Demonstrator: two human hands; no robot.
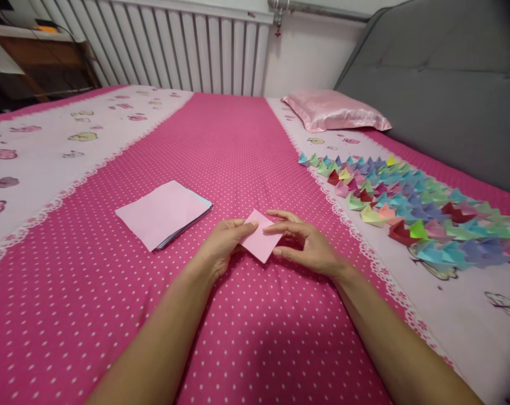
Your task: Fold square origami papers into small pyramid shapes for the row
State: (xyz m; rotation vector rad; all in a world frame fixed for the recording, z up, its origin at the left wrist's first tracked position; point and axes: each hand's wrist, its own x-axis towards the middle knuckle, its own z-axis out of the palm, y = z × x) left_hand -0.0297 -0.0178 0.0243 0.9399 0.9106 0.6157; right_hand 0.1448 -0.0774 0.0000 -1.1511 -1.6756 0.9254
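Note:
A small pink folded paper point(261, 242) lies on the dotted pink bedsheet point(221, 146) in front of me. My left hand point(223, 243) pinches its left edge, thumb on top. From the right, my right hand point(305, 243) presses its fingertips on the paper's upper edge, thumb under the lower corner. Both hands are closed on the paper. A stack of square sheets point(164, 214), pink on top, lies just left of my left hand.
Rows of several folded paper boats point(410, 202) in many colours cover the pale strip at the right. A pink satin pillow point(334, 109) lies by the grey headboard point(444, 79). A white radiator point(187, 45) stands beyond the bed.

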